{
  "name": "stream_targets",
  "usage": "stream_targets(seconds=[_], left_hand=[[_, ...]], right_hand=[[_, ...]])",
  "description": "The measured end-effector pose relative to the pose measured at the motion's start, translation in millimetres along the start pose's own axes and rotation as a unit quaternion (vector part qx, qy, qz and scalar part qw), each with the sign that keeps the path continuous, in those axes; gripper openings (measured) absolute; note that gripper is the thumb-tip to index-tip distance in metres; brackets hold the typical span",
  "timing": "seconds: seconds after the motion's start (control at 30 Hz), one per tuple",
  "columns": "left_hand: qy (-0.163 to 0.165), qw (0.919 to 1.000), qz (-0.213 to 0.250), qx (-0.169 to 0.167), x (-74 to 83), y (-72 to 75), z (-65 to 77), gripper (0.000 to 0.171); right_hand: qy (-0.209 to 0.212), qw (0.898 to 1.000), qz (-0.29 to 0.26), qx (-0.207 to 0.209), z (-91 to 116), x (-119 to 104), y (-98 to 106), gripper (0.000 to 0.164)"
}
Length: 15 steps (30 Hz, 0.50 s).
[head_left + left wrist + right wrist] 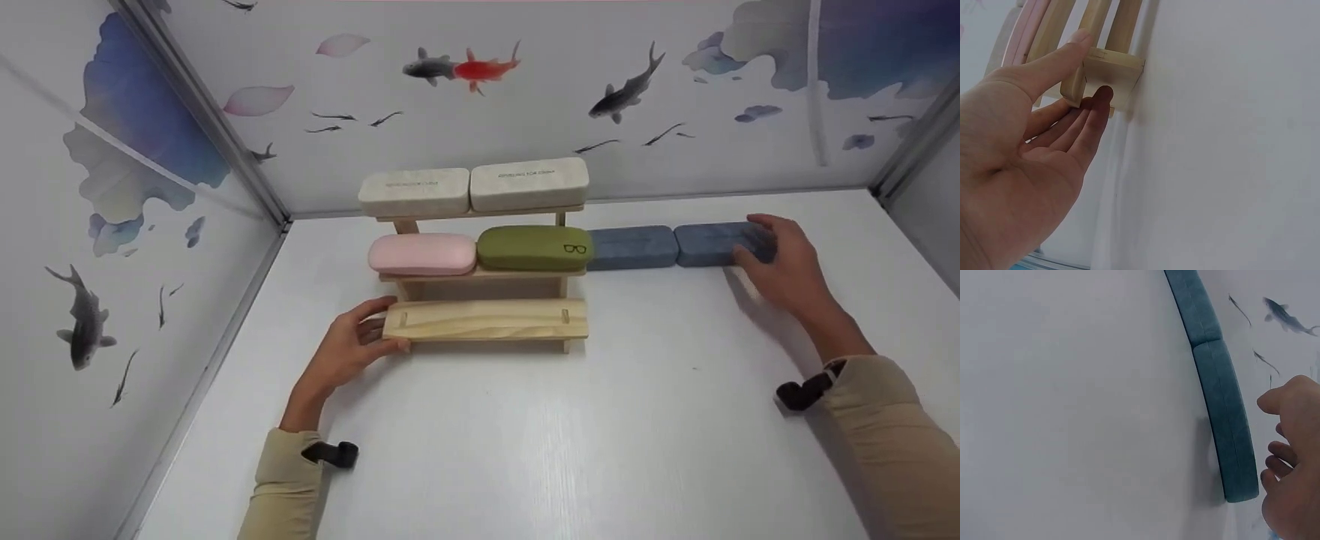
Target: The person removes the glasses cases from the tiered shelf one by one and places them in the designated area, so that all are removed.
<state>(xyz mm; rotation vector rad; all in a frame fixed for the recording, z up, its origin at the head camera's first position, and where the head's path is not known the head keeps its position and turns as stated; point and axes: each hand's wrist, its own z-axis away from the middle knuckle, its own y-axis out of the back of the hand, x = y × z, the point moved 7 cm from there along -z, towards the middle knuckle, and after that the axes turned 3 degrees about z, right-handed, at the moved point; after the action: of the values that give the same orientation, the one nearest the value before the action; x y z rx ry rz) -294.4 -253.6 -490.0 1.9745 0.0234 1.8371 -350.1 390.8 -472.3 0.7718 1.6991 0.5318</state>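
Four cases (534, 249) on rack (486, 319), two boxes (634, 249) to its right

Cannot read the lettering (527, 175) on the white cases (529, 193) beyond the left hand (351, 345), nor see some of its fingertips behind the wooden rack (484, 321). Cannot fully see the outer blue case (709, 246) under the right hand (789, 262), nor confirm contact there.

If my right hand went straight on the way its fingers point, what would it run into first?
Most likely the right-hand blue case; your right hand is right by its outer end. Depth is hard to judge here, so I can't say whether they touch.
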Motion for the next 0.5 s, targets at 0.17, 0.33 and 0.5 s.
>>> stream_targets(seconds=[0.17,0.33,0.5], left_hand=[[0.004,1.0000,-0.003,0.003,-0.9,-0.8,0.3,0.084],[-0.001,0.9997,-0.010,0.022,0.6,0.2,0.8,0.085],[-0.003,0.9995,-0.006,0.031,1.4,-0.1,0.5,0.084]], right_hand=[[0.018,1.000,-0.011,0.016,5.3,-19.7,-7.0,0.062],[0.040,0.999,-0.023,0.024,11.1,-38.3,-15.6,0.057],[0.067,0.996,-0.051,0.028,14.1,-58.1,-22.3,0.053]])
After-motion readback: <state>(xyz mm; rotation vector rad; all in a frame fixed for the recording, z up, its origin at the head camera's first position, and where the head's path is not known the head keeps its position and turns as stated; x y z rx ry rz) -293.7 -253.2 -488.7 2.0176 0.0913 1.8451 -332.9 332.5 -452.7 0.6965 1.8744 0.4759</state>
